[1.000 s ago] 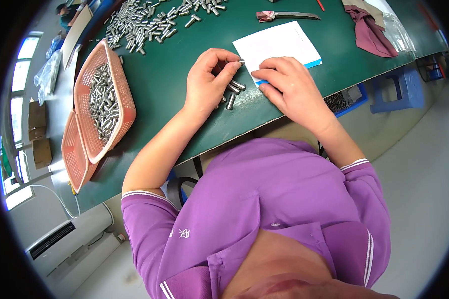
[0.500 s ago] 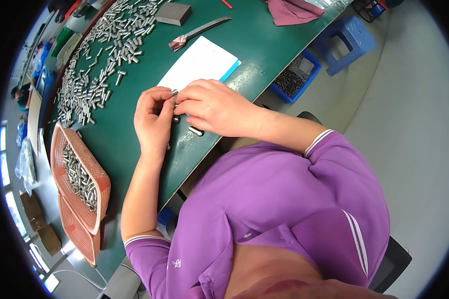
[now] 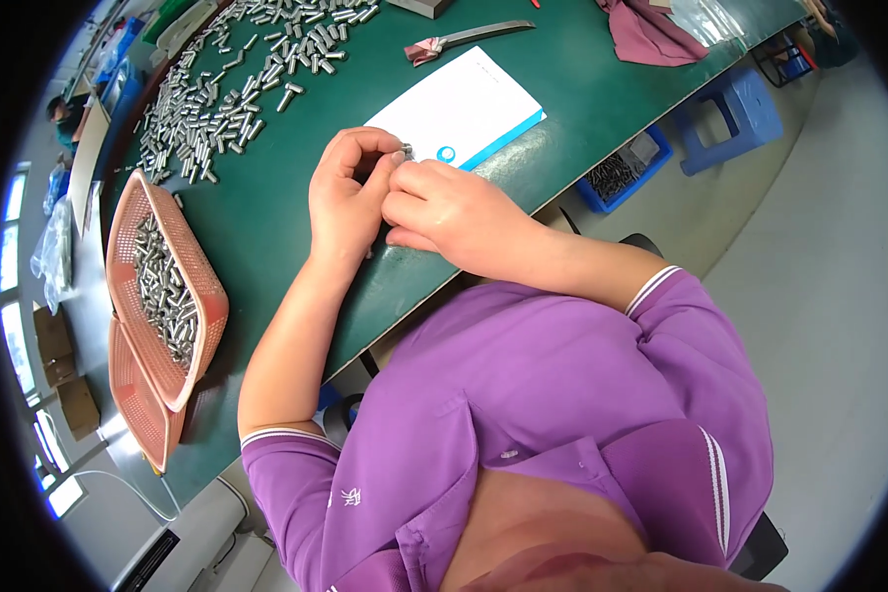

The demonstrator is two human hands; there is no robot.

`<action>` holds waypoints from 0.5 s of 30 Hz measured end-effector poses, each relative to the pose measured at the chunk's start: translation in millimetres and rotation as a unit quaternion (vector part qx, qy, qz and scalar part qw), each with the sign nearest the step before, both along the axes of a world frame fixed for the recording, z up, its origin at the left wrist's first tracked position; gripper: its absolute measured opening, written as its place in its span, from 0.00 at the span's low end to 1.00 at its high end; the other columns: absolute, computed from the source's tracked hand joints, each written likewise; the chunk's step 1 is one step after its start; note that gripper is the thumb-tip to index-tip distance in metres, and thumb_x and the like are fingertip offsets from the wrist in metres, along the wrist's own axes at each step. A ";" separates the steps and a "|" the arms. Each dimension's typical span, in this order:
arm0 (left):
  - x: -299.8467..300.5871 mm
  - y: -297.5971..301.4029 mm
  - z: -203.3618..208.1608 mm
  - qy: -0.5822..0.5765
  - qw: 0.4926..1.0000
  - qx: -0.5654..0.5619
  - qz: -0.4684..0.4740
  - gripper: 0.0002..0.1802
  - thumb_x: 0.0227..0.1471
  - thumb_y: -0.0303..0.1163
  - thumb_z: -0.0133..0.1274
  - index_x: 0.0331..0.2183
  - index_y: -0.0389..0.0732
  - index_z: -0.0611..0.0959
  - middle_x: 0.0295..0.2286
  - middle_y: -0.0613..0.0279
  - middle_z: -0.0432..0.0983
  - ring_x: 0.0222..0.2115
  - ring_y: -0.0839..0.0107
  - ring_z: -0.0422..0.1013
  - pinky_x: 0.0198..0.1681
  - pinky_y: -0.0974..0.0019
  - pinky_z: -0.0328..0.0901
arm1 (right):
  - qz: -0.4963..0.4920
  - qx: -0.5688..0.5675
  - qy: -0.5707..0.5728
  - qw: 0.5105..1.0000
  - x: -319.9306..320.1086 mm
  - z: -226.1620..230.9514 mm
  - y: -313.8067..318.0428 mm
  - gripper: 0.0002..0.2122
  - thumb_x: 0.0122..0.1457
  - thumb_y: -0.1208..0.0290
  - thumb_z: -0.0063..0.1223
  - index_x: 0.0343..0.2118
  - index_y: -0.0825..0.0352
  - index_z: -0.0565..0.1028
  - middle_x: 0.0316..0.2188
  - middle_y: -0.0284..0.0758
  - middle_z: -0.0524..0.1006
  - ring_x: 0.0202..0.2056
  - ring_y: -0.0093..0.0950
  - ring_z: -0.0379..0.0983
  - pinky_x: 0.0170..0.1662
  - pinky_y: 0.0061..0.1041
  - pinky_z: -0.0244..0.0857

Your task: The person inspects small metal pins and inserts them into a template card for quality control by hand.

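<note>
Both hands meet over the green table [image 3: 296, 257], at the near edge of a white booklet [image 3: 454, 104] with a blue edge. A small silver metal pin [image 3: 407, 150] shows at the fingertips of my left hand [image 3: 350, 202]; thumb and forefinger are closed on it. Close against it is my right hand [image 3: 459, 212], its fingers curled in toward the left fingertips. Whatever those right fingers hold is hidden. Many similar loose metal pins [image 3: 207, 113] lie spread across the far left of the table.
At left stands a pink perforated basket [image 3: 207, 261] with metal pins in it, overlapping another pink basket [image 3: 143, 395]. Beyond the booklet lie a tool with a wrapped handle [image 3: 483, 33] and a maroon cloth [image 3: 651, 35]. A blue bin [image 3: 651, 163] and blue stool [image 3: 730, 123] stand right.
The view has shifted, so the table contents sit differently in the picture. My hands have drawn closer together. Loose pins that lay beside my right hand no longer show.
</note>
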State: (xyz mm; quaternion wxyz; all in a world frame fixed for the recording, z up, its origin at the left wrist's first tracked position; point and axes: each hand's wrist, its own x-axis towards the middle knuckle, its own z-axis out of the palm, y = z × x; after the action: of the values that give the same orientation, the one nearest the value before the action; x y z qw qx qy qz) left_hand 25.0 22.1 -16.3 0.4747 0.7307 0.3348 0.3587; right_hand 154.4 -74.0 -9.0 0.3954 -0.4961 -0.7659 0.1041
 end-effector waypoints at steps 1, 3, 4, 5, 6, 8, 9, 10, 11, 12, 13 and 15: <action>-1.2 1.6 -1.1 0.000 1.000 0.002 0.001 0.04 0.48 0.19 0.56 0.30 0.36 0.79 0.33 0.63 0.75 0.30 0.76 0.72 0.34 0.74 0.68 | -0.001 0.017 0.008 1.000 -0.4 1.5 3.5 0.09 0.49 0.70 0.61 0.27 0.65 0.71 0.31 0.36 0.70 0.36 0.36 0.69 0.37 0.33 0.65; -3.3 5.4 -5.5 -0.016 0.998 -0.053 -0.005 0.04 0.48 0.20 0.57 0.30 0.35 0.79 0.33 0.64 0.75 0.30 0.78 0.72 0.34 0.75 0.68 | -0.020 0.046 0.017 0.999 9.2 6.5 12.2 0.09 0.48 0.70 0.61 0.27 0.65 0.71 0.31 0.35 0.70 0.36 0.36 0.69 0.37 0.33 0.65; -3.7 6.1 -4.9 -0.016 0.999 -0.052 -0.003 0.04 0.48 0.20 0.57 0.30 0.35 0.79 0.33 0.64 0.75 0.30 0.78 0.72 0.34 0.75 0.68 | -0.037 0.073 0.027 0.996 16.9 10.1 19.1 0.09 0.48 0.69 0.61 0.28 0.64 0.71 0.30 0.35 0.70 0.35 0.36 0.70 0.37 0.33 0.66; -3.1 6.2 -5.7 -0.020 0.998 -0.059 -0.012 0.05 0.48 0.21 0.58 0.31 0.35 0.79 0.33 0.65 0.75 0.29 0.79 0.72 0.34 0.75 0.68 | -0.080 0.094 -0.002 0.992 30.6 13.8 28.2 0.09 0.49 0.69 0.59 0.31 0.64 0.72 0.33 0.36 0.71 0.38 0.37 0.70 0.40 0.33 0.66; -3.0 6.6 -6.6 -0.025 0.997 -0.067 -0.022 0.05 0.48 0.21 0.58 0.31 0.34 0.80 0.32 0.65 0.75 0.29 0.79 0.72 0.34 0.76 0.68 | -0.122 0.114 -0.031 0.986 47.1 17.4 41.2 0.10 0.50 0.69 0.58 0.35 0.63 0.74 0.36 0.37 0.72 0.41 0.37 0.70 0.43 0.34 0.67; -3.8 5.4 1.6 0.016 0.994 -0.098 -0.036 0.08 0.51 0.21 0.57 0.36 0.35 0.78 0.34 0.65 0.77 0.33 0.80 0.72 0.40 0.76 0.68 | -0.187 0.078 -0.094 0.975 76.4 20.8 69.3 0.10 0.51 0.68 0.56 0.37 0.62 0.76 0.38 0.37 0.74 0.43 0.38 0.70 0.47 0.34 0.67; -1.1 4.1 5.7 0.038 0.994 -0.096 -0.028 0.07 0.51 0.21 0.57 0.35 0.35 0.79 0.33 0.66 0.77 0.32 0.80 0.72 0.39 0.76 0.68 | -0.190 0.077 -0.092 0.974 85.7 12.3 81.1 0.10 0.51 0.68 0.56 0.37 0.62 0.76 0.38 0.37 0.74 0.43 0.38 0.70 0.47 0.34 0.67; 2.3 5.2 8.8 0.060 0.994 -0.092 -0.021 0.07 0.51 0.22 0.58 0.35 0.35 0.79 0.32 0.66 0.78 0.31 0.81 0.73 0.38 0.77 0.68 | -0.202 0.046 -0.159 0.965 93.7 1.4 93.2 0.10 0.53 0.67 0.55 0.37 0.62 0.77 0.38 0.36 0.75 0.44 0.37 0.70 0.47 0.34 0.67; 3.0 7.2 7.9 0.061 0.994 -0.091 -0.021 0.07 0.51 0.22 0.58 0.35 0.35 0.79 0.32 0.66 0.78 0.31 0.81 0.73 0.38 0.77 0.68 | -0.209 0.015 -0.225 0.951 96.9 -3.4 102.5 0.10 0.54 0.67 0.54 0.38 0.62 0.77 0.39 0.35 0.75 0.45 0.36 0.71 0.48 0.34 0.67; 3.4 9.1 5.9 0.068 0.995 -0.073 -0.018 0.07 0.49 0.22 0.59 0.34 0.36 0.81 0.31 0.65 0.76 0.29 0.80 0.72 0.35 0.76 0.68 | -0.209 0.016 -0.224 0.952 100.7 -7.3 108.6 0.10 0.54 0.67 0.54 0.38 0.62 0.77 0.39 0.35 0.75 0.45 0.36 0.71 0.48 0.34 0.67; 2.9 9.7 4.4 0.076 0.995 -0.056 -0.014 0.08 0.47 0.23 0.60 0.33 0.36 0.82 0.30 0.65 0.74 0.27 0.79 0.72 0.33 0.75 0.68 | -0.192 0.011 -0.225 0.955 101.2 -9.3 112.1 0.10 0.54 0.67 0.54 0.38 0.62 0.77 0.38 0.35 0.76 0.43 0.37 0.72 0.47 0.35 0.68; 5.1 10.8 9.1 0.087 0.995 -0.050 -0.009 0.07 0.47 0.23 0.60 0.32 0.36 0.82 0.30 0.64 0.74 0.27 0.78 0.72 0.33 0.75 0.68 | -0.176 0.007 -0.222 0.959 106.1 -12.8 120.6 0.10 0.54 0.68 0.54 0.39 0.62 0.77 0.37 0.35 0.77 0.42 0.37 0.73 0.46 0.35 0.69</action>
State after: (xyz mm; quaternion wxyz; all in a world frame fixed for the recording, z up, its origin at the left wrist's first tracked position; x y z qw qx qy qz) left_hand 30.1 32.9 -7.2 0.4830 0.7372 0.3859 0.2727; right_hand 260.4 46.6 -21.8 0.2309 -0.6307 -0.7360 -0.0850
